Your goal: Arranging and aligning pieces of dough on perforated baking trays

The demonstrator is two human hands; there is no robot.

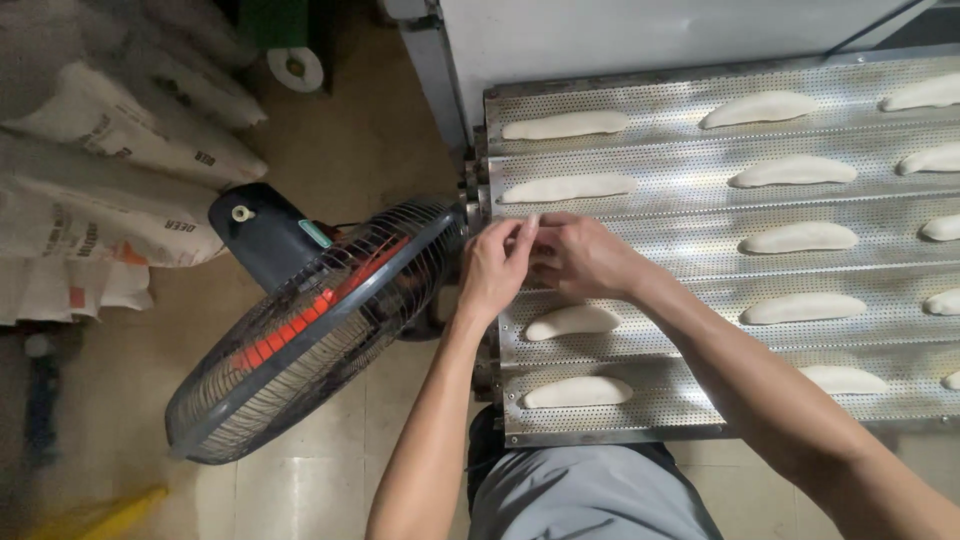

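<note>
A perforated metal baking tray (680, 225) with long grooves lies in front of me, with several pale, elongated dough pieces in its rows. Both my hands meet at the left end of the middle groove. My left hand (495, 265) and my right hand (580, 255) pinch a dough piece (540, 262) between their fingers; most of it is hidden under them. Another dough piece (572, 321) lies just below my hands, and one (566, 187) lies just above.
A standing fan (310, 320) with a black cage and red blades leans close to the tray's left edge. Stacked paper sacks (110, 160) lie on the tiled floor at the left. A grey metal cabinet (600, 35) stands behind the tray.
</note>
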